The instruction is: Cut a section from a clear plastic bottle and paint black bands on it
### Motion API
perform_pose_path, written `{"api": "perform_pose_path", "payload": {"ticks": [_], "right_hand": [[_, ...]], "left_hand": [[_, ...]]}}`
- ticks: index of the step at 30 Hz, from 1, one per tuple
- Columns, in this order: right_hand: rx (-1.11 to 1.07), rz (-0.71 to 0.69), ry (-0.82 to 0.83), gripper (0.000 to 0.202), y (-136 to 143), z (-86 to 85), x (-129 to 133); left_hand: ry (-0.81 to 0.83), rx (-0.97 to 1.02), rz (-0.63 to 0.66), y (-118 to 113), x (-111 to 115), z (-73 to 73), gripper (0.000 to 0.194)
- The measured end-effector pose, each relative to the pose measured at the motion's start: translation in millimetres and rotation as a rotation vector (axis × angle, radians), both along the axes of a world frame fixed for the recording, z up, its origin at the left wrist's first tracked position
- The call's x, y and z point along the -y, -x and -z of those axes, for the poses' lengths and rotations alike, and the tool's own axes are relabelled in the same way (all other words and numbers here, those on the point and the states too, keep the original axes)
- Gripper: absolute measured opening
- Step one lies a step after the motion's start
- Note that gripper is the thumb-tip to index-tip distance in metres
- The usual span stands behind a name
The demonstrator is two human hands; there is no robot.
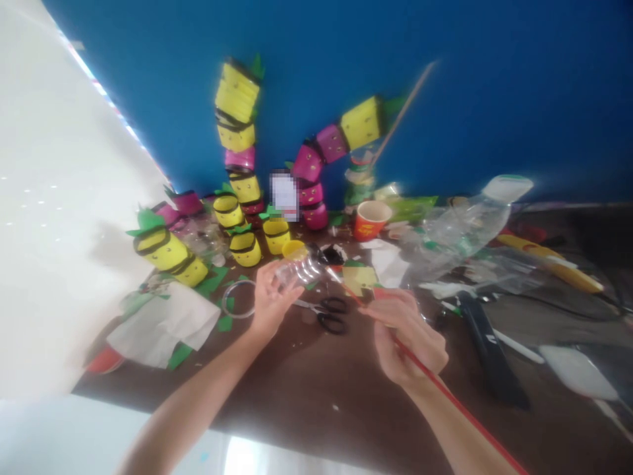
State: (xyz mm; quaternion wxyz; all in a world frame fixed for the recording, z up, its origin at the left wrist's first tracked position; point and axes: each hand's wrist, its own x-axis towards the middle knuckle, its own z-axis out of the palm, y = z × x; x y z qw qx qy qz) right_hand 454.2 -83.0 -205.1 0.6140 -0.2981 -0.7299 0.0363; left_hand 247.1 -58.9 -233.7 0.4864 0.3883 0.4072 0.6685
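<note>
My left hand point(274, 297) is wrapped round a clear ribbed plastic bottle piece point(302, 269), which lies tilted above the table with its right end near a black patch. In my right hand point(408, 333) is a long thin red brush point(445, 390); its handle runs back toward the lower right, and its tip points at the bottle piece. Black-handled scissors point(330, 315) lie on the table between my hands. A roll of clear tape point(238, 299) rests just left of my left hand.
Yellow and magenta cup stacks point(237, 136) stand against the blue wall. A red paper cup point(372, 221) is behind my hands. White sheets point(163, 323) lie left; a large clear bottle point(469, 221) and a black tool point(489, 349) lie right.
</note>
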Motion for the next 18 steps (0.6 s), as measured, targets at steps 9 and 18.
{"api": "perform_pose_path", "payload": {"ticks": [9, 18], "right_hand": [[-0.013, 0.009, 0.001, 0.024, -0.6, -3.0, 0.0], [-0.015, 0.021, 0.000, 0.022, -2.4, 0.1, 0.2]], "left_hand": [[-0.008, -0.011, 0.000, 1.2, -2.3, 5.0, 0.064], [-0.018, 0.014, -0.001, 2.5, -3.7, 6.0, 0.064]]}}
